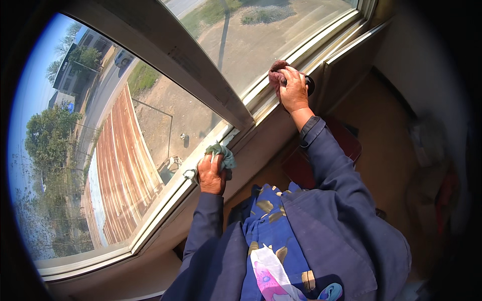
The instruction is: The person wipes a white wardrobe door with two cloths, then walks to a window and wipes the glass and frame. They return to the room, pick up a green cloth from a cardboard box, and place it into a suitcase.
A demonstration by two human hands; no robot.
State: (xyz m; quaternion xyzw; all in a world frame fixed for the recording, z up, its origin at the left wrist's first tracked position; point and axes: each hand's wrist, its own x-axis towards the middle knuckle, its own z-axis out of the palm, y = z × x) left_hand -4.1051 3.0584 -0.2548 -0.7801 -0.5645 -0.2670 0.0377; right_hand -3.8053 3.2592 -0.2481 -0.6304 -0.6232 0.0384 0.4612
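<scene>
My left hand (211, 176) grips a crumpled pale green cloth (224, 155) on the white sill-side rail of the window frame (180, 192), just left of the thick upright post (196, 60). Farther right along the same frame, my right hand (295, 94) clasps a maroon cloth (276, 74) against the sliding track. A round black object (310, 85) shows beside the right hand's fingers; most of it is hidden, and I cannot tell what it is or whether the hand holds it. Both cloths are bunched up, so parts of them lie under my fingers.
Glass panes (263, 41) flank the post. Outside lie a rusty corrugated metal roof (120, 169), a road and a car (123, 58). A hinged-looking panel (350, 52) juts below the frame at right. Under my right arm is a dark red object (344, 141), partly hidden.
</scene>
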